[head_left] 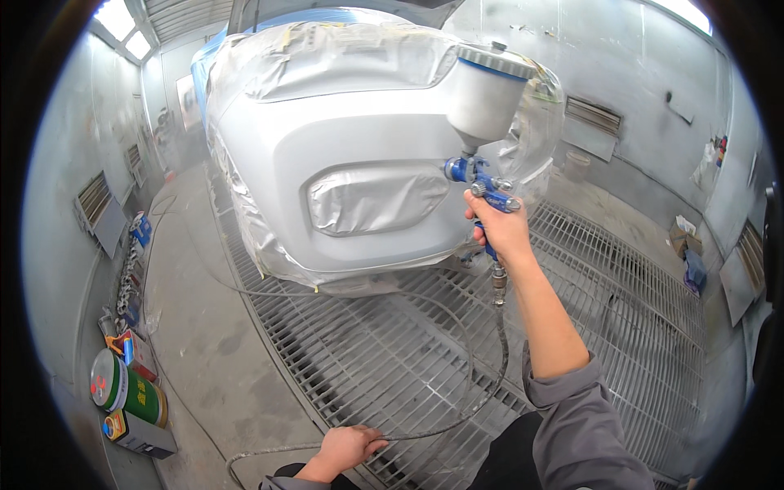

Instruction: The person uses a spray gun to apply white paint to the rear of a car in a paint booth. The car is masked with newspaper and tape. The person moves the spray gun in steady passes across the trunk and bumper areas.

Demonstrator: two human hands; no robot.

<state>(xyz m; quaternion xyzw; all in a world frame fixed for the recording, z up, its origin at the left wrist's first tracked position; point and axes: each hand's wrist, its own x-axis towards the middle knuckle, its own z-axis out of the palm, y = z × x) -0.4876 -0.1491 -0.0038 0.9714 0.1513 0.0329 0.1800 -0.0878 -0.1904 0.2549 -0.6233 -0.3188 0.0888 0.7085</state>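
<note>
Holds the left hand (349, 449) low, back uppermost, curled around the air hose (433, 431); holds the right arm (549, 318) outstretched, angled up and forward, clasping the blue spray gun (487, 188) in the right hand (502, 230), near the silver bumper (359, 135).

Drum (137, 397), green: large yellow characters on the side; red markings on the pale lid.
Can (144, 436), grey, rectangular, just beside the drum: yellow-and-blue printed patch at its left end, lettering too small to read.
Box (143, 359), red and white, near the drum: print illegible.
Spray gun (482, 178), blue: small pale marking on the body, illegible.
</note>
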